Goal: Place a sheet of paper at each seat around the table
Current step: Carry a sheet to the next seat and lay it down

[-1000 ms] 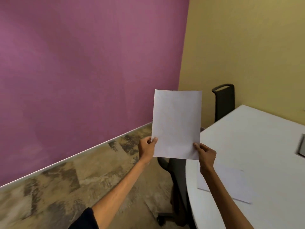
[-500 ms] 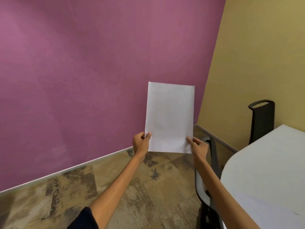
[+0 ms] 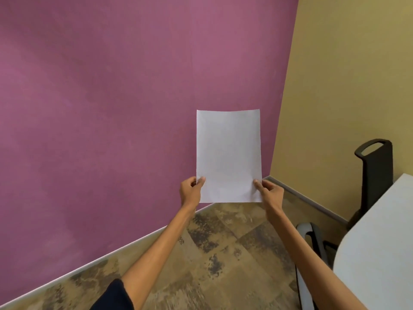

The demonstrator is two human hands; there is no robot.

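A blank white sheet of paper [image 3: 228, 153] is held upright in front of me, over the floor and against the purple wall. My left hand [image 3: 190, 191] pinches its lower left edge between thumb and fingers. My right hand [image 3: 269, 190] pinches its lower right edge. The white table [image 3: 380, 247] shows only as a rounded corner at the right edge, well to the right of the sheet. No paper is visible on the part of the table in view.
A black chair [image 3: 375, 175] stands at the table's far end by the yellow wall. A second chair [image 3: 309, 260] with a grey back sits at the table's near corner, close to my right forearm. Patterned brown floor [image 3: 223, 253] lies ahead, bounded by the purple wall [image 3: 111, 108].
The view has swung left, so the table and the sheet lying on it slid out to the right. Both hands keep hold of the upright sheet.
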